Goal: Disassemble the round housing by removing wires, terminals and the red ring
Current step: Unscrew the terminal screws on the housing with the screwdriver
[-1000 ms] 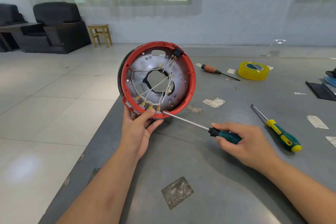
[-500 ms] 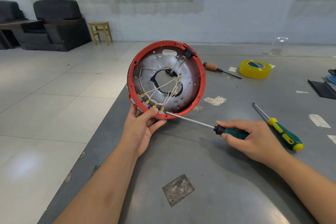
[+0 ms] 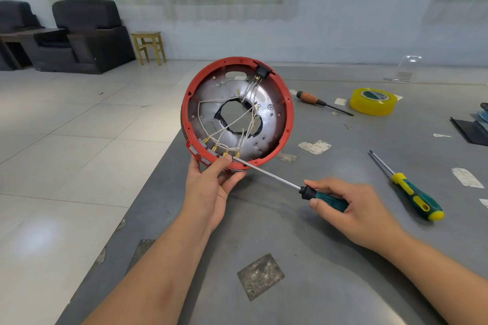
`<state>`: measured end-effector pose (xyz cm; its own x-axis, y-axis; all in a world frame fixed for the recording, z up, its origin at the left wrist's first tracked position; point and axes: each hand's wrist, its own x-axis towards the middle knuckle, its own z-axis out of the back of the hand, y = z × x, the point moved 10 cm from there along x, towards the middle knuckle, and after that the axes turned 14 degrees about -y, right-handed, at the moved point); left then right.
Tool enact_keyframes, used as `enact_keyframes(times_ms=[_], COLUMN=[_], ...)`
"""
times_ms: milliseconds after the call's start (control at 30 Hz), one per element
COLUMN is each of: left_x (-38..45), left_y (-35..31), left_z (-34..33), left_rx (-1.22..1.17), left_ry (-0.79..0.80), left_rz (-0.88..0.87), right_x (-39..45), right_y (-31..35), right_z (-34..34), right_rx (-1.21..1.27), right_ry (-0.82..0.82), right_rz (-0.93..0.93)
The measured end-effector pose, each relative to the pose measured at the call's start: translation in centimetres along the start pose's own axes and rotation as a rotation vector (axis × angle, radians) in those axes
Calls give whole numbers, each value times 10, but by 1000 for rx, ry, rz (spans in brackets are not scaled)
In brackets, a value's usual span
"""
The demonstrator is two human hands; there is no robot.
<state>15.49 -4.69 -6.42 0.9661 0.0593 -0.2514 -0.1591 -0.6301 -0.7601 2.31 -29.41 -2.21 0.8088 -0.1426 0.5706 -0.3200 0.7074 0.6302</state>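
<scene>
The round housing (image 3: 266,111) stands tilted on its edge at the table's left side, its open face toward me. A red ring (image 3: 290,116) runs round its rim. White wires (image 3: 232,124) cross the metal inside and end in several gold terminals (image 3: 215,148) at the lower rim. A black switch block (image 3: 261,70) sits at the top. My left hand (image 3: 211,182) grips the housing's lower edge, thumb on the rim. My right hand (image 3: 353,208) holds a dark green screwdriver (image 3: 324,196); its shaft tip touches the rim by the terminals.
On the grey table (image 3: 303,232) lie a green-and-yellow screwdriver (image 3: 412,192), a brown-handled screwdriver (image 3: 317,100), a yellow tape roll (image 3: 372,101) and dark flat items (image 3: 472,129) at the right edge. The table's left edge drops to tiled floor. A grey patch (image 3: 260,276) is near me.
The view has shifted so the housing sits more to the right. My left hand has turned the housing slightly, and the screwdriver tip stays at the lower rim by the terminals.
</scene>
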Motion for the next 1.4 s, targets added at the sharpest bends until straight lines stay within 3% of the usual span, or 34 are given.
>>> enact_keyframes(times_ms=[633, 1000, 1400], left_x=[4, -1, -8], left_y=[-14, -21, -21], left_z=[12, 11, 12], left_rx=[-38, 112, 0], left_ry=[-79, -80, -165], left_rz=[-141, -282, -302], right_x=[-1, -5, -15], right_y=[13, 14, 29], right_z=[10, 4, -14], right_rx=[-188, -274, -347], right_ry=[-3, 16, 54], right_rz=[47, 23, -28])
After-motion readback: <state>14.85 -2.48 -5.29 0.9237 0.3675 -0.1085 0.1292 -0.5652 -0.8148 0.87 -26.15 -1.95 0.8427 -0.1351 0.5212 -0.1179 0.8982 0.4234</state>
